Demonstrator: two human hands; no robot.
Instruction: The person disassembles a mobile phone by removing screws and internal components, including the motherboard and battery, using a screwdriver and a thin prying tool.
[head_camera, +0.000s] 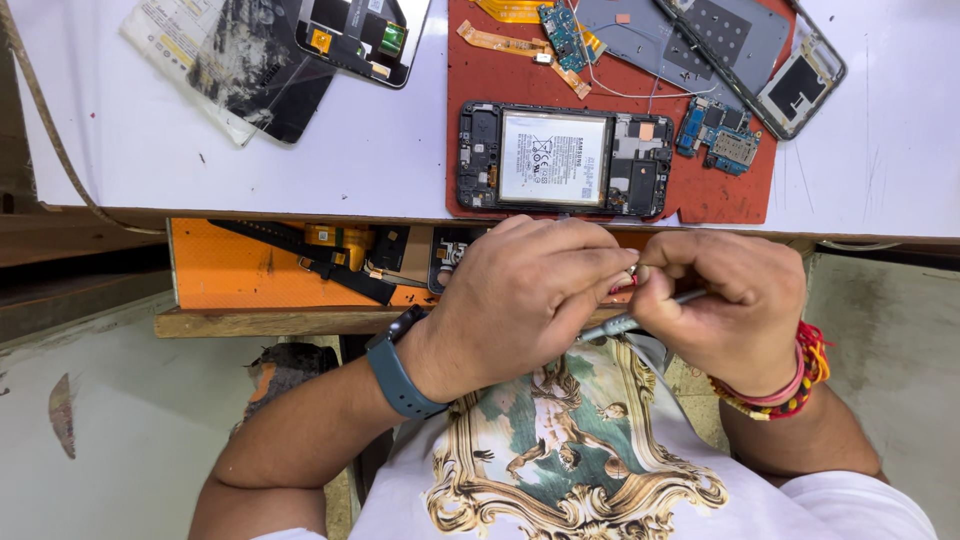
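Note:
My left hand (520, 300) and my right hand (725, 300) meet over my lap, just below the table edge. The right hand grips a thin grey metal tool (625, 322) that slants down to the left. My left fingers pinch something small and reddish at the tool's upper end; what it is I cannot tell. An opened black phone (565, 160) with its white battery showing lies on a red mat (500, 75) just above both hands.
On the red mat lie a blue circuit board (722, 135), orange flex cables (520, 45), a grey back cover (690, 35) and a phone frame (805, 80). Another opened phone (360, 35) rests at top left on the white table (380, 150). An orange shelf (230, 275) with parts sits below.

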